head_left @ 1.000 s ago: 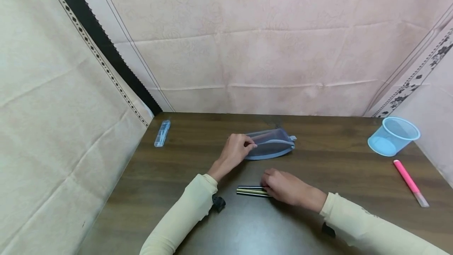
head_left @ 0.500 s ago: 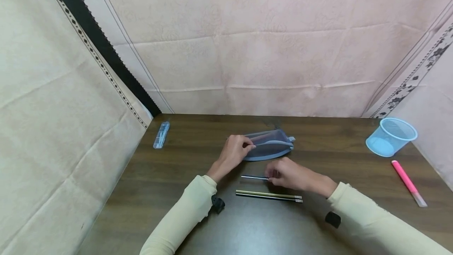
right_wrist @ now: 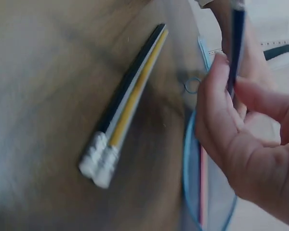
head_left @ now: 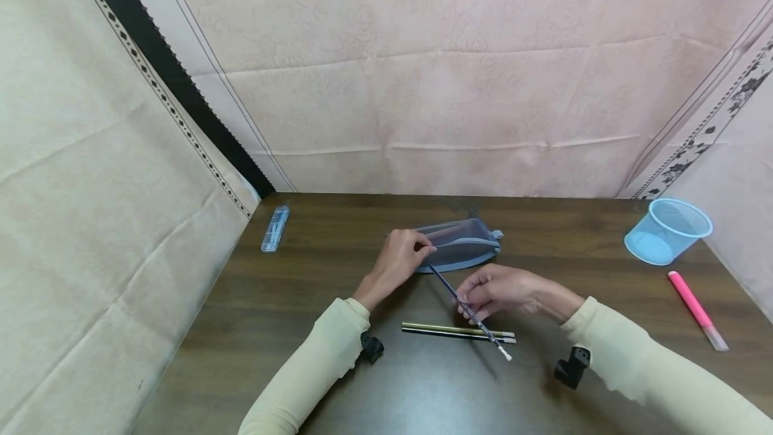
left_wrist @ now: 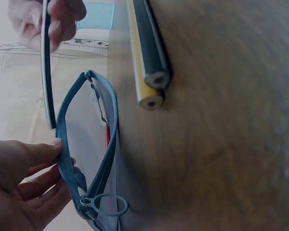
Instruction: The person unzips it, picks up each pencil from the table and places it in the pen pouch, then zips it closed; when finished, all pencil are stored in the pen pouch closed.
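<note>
Slanting through the right hand (head_left: 498, 291), the pencil (head_left: 482, 325) is pinched between thumb and fingers, its white end toward the person and its other end pointing away and leftward at the pouch (head_left: 465, 254). That far end lies just beside the pouch's rim, nearer the left hand (head_left: 398, 257), which pinches the rim; whether they touch I cannot tell. Long axis against gaping mouth looks the key relation, while two more pencils (head_left: 441, 330) lie beneath the near half.
</note>
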Available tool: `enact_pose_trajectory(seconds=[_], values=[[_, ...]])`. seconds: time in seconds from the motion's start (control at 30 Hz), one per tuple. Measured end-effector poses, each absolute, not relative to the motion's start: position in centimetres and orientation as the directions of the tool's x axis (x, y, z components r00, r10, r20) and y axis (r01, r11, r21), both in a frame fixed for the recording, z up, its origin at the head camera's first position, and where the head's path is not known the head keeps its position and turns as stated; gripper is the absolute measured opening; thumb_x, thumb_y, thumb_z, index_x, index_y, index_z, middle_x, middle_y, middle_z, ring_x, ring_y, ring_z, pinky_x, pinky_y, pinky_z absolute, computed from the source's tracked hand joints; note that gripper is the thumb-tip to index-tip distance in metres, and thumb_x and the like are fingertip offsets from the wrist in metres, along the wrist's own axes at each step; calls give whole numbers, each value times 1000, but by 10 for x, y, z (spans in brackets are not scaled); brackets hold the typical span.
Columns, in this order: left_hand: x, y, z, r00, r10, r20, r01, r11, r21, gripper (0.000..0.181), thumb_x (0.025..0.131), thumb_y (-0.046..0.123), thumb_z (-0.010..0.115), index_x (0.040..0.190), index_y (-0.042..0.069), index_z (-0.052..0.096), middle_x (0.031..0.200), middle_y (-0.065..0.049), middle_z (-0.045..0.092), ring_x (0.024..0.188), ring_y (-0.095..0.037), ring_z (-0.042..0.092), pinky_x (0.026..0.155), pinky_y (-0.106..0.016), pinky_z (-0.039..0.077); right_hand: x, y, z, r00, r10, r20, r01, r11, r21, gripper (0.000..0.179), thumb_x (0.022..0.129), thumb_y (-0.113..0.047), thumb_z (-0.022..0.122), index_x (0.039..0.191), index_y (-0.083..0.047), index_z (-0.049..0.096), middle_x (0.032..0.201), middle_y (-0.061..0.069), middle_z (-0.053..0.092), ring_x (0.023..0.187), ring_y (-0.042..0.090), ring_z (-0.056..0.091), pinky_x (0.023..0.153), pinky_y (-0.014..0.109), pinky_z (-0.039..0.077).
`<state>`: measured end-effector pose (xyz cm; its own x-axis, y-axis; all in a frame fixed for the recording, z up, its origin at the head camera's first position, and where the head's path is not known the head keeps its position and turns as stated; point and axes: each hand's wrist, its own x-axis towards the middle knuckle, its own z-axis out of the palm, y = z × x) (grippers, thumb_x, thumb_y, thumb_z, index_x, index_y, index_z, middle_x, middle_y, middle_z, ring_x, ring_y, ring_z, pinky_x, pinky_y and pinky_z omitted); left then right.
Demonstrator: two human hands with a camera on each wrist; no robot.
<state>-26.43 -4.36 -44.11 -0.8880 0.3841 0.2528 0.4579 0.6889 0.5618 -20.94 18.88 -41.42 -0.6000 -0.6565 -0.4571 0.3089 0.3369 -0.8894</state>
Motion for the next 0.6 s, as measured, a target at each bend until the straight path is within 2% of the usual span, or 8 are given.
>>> enact_pose_trajectory(seconds=[0.1, 0.23, 0.4, 0.6], values=[[-264, -44, -441, -888, 384, 255, 459, 691, 558, 14, 94, 22, 73, 99, 12, 81, 94, -2, 79, 69, -6, 58, 59, -18, 44, -215, 188, -424, -597, -631, -495, 487, 206, -849, 25, 104, -6, 51, 120, 9, 63, 103, 10, 73, 94, 18, 71, 85, 32, 59], [-264, -44, -441, -885, 388, 258, 465, 696, 546, 15, 95, 22, 72, 99, 12, 81, 94, -2, 79, 66, -6, 56, 56, -18, 41, -223, 187, -437, -657, -561, -505, 621, -21, -784, 22, 105, -3, 47, 110, -1, 68, 102, 9, 76, 95, 17, 74, 89, 31, 58], [-264, -42, -441, -882, 393, 258, 470, 700, 538, 16, 95, 23, 71, 100, 12, 81, 95, -1, 79, 67, -6, 55, 56, -17, 40, -235, 184, -446, -737, -455, -501, 652, -279, -706, 26, 105, 0, 46, 103, 0, 72, 98, 13, 77, 93, 18, 75, 89, 30, 58], [-265, -42, -441, -878, 399, 264, 477, 695, 538, 15, 95, 22, 71, 100, 12, 81, 96, -1, 79, 69, -6, 57, 58, -17, 42, -250, 172, -452, -795, -349, -496, 605, -400, -688, 24, 103, 5, 47, 96, 3, 70, 90, 14, 76, 87, 18, 74, 87, 30, 59]])
